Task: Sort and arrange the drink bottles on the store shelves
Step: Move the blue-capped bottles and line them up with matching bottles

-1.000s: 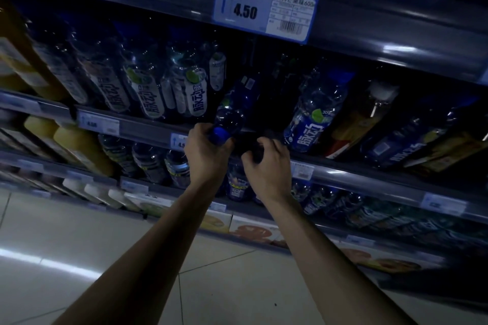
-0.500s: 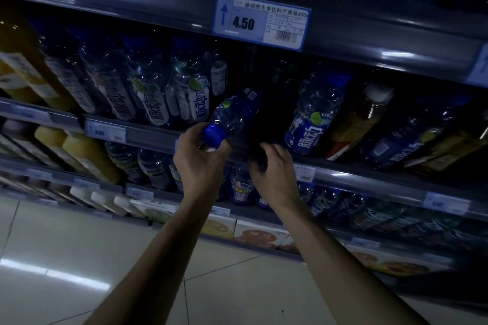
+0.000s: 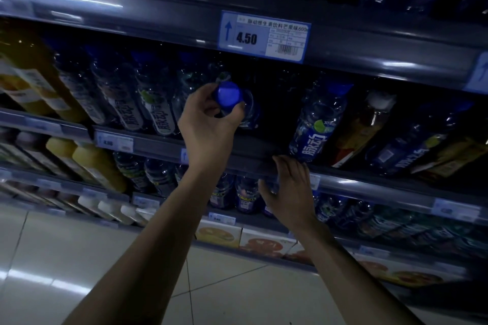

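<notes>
My left hand (image 3: pixel 208 124) grips a blue-capped drink bottle (image 3: pixel 228 95) near its cap, the bottle pointing cap-first at me inside a dark gap on the middle shelf (image 3: pixel 253 149). To its left stand several clear bottles with white labels (image 3: pixel 158 111). To its right stands a blue-labelled bottle (image 3: pixel 314 124). My right hand (image 3: pixel 290 187) is lower, fingers spread, in front of the shelf edge and the blue bottles on the shelf below (image 3: pixel 245 192); it holds nothing that I can see.
A 4.50 price tag (image 3: pixel 264 37) hangs on the upper shelf rail. Yellow juice bottles (image 3: pixel 97 166) fill the left side, amber and blue bottles (image 3: pixel 369 126) the right. Orange cartons (image 3: pixel 264 243) line the bottom shelf. Pale tiled floor (image 3: pixel 79 258) lies below.
My left hand has lifted the blue-capped bottle up from the shelf edge and into the middle-shelf gap, turning its cap towards me. My right hand has opened and shifted right.
</notes>
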The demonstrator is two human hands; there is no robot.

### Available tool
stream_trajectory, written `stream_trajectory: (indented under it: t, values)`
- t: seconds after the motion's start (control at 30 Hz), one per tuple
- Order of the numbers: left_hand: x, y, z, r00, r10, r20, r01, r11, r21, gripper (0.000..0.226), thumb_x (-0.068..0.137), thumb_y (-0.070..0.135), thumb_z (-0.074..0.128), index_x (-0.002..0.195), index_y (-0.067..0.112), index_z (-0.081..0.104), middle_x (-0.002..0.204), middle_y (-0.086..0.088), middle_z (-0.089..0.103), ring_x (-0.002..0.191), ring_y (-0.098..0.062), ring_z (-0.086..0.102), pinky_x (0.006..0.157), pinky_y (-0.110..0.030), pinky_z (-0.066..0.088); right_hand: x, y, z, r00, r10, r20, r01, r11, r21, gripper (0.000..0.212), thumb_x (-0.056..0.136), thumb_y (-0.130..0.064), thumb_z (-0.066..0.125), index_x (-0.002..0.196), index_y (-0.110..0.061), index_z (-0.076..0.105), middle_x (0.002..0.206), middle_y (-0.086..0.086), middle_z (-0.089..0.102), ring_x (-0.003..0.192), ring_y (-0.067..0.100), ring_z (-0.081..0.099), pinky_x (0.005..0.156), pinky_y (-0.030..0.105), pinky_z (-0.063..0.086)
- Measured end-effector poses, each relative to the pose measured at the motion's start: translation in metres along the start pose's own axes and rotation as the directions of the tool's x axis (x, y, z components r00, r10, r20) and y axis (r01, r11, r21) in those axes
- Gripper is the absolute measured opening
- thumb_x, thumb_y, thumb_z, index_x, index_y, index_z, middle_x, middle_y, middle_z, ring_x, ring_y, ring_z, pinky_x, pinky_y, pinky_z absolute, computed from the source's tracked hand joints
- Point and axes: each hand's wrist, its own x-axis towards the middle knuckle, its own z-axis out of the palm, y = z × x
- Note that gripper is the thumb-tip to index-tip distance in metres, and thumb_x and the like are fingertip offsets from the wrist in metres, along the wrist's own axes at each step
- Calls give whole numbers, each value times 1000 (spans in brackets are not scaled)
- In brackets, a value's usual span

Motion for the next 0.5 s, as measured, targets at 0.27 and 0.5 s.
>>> stream_trajectory:
  t: [0.27,0.5]
  values:
    - [17,0,24,1000,6,23,-4,998,-61,45,77,27,76,117,20,55,114,-5,60,100,-16,60,84,-32,51,2,0,-1,1000,9,-12,-9,999,42,60,80,-38,53,130,-4,51,123,14,55,116,32,45,105,43,34]
    - [25,-2,41,996,-91,16,93,987,-133,55,76,26,79,121,6,56,102,-1,62,93,-7,61,85,-22,53,1,2,1,1000,11,-12,-10,998,69,62,78,-34,54,133,-6,48,127,11,53,120,29,41,106,42,32]
